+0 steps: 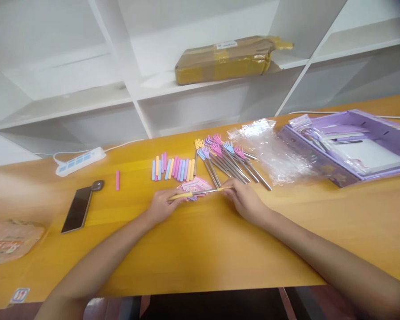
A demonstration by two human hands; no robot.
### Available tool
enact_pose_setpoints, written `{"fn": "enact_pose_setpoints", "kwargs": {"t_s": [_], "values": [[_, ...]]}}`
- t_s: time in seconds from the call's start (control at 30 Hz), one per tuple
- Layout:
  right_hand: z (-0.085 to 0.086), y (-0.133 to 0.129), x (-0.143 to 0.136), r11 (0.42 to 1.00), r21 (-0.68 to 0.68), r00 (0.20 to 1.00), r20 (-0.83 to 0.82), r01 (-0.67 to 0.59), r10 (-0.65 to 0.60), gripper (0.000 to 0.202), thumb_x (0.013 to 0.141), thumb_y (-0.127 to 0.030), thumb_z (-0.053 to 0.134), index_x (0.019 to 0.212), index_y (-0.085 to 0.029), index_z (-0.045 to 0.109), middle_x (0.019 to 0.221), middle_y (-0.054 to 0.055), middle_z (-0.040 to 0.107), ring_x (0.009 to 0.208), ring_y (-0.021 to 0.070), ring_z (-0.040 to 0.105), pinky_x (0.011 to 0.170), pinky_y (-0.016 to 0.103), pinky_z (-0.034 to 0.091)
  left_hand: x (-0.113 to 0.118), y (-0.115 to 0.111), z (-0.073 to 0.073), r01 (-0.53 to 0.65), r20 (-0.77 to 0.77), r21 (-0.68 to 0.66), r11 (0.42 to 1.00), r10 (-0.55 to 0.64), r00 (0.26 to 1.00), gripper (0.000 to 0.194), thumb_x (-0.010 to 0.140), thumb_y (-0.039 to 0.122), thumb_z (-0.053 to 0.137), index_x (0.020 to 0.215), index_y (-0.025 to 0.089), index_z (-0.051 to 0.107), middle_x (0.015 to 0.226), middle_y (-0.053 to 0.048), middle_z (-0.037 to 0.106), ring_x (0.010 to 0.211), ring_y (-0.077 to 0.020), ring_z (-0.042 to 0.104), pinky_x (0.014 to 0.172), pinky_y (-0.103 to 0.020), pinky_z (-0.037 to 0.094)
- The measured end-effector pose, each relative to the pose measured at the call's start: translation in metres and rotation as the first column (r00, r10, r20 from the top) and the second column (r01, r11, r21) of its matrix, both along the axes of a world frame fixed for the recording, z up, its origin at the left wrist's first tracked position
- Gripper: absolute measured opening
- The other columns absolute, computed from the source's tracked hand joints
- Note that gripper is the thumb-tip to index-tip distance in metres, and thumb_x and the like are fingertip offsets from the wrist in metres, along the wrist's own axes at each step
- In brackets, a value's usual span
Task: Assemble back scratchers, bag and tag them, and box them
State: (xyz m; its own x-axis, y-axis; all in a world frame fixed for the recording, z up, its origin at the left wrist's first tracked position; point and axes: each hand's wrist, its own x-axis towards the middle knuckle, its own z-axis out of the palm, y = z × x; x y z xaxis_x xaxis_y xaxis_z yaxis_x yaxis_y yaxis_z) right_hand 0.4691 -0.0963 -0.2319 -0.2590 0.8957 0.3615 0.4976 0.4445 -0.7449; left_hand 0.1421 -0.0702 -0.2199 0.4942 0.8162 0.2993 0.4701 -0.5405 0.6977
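Observation:
Between my two hands a metal rod point(205, 192) lies nearly level above the table, with a yellow handle sleeve point(182, 196) on its left end. My left hand point(165, 205) is closed on that sleeve. My right hand point(245, 200) pinches the yellow tip at the rod's other end. Under the rod are pink printed cards point(196, 183). Behind them sits a row of pastel sleeves point(176, 168) in pink, blue, yellow and purple. Several metal rods with coloured hand-shaped heads point(216, 149) lie in a pile just beyond my right hand.
A purple box point(340, 175) and clear plastic bags point(276, 155) are at the right. On the left are a phone point(77, 210), a small black object point(98, 185), a pink sleeve point(118, 180) and a power strip point(82, 162). A taped carton point(225, 60) rests on the shelf.

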Motion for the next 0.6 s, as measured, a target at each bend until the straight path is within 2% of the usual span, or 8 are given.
{"fn": "enact_pose_setpoints", "kwargs": {"t_s": [0.4,0.6], "values": [[-0.011,-0.009,-0.016,1.000,-0.011,1.000,-0.013,0.011,-0.011,0.042,0.114,-0.058,0.034,0.099,-0.023,0.052,0.092,0.010,0.067,0.082,0.0206,0.063,0.076,0.035,0.053,0.003,-0.001,-0.006,-0.005,-0.051,0.062,0.998,0.009,0.999,0.034,0.106,0.051,0.065,0.109,0.022,0.083,0.097,-0.006,0.085,0.079,-0.0186,0.078,0.076,-0.028,0.057],[-0.012,-0.009,-0.027,0.998,-0.059,0.999,-0.032,0.021,-0.023,0.042,0.112,-0.062,0.038,0.099,-0.024,0.051,0.087,0.008,0.064,0.079,0.0204,0.060,0.075,0.034,0.051,0.009,0.000,-0.006,0.017,-0.018,0.061,0.998,-0.016,1.000,0.031,0.106,0.048,0.066,0.112,0.024,0.085,0.102,-0.006,0.086,0.087,-0.0201,0.080,0.084,-0.029,0.061]]}}
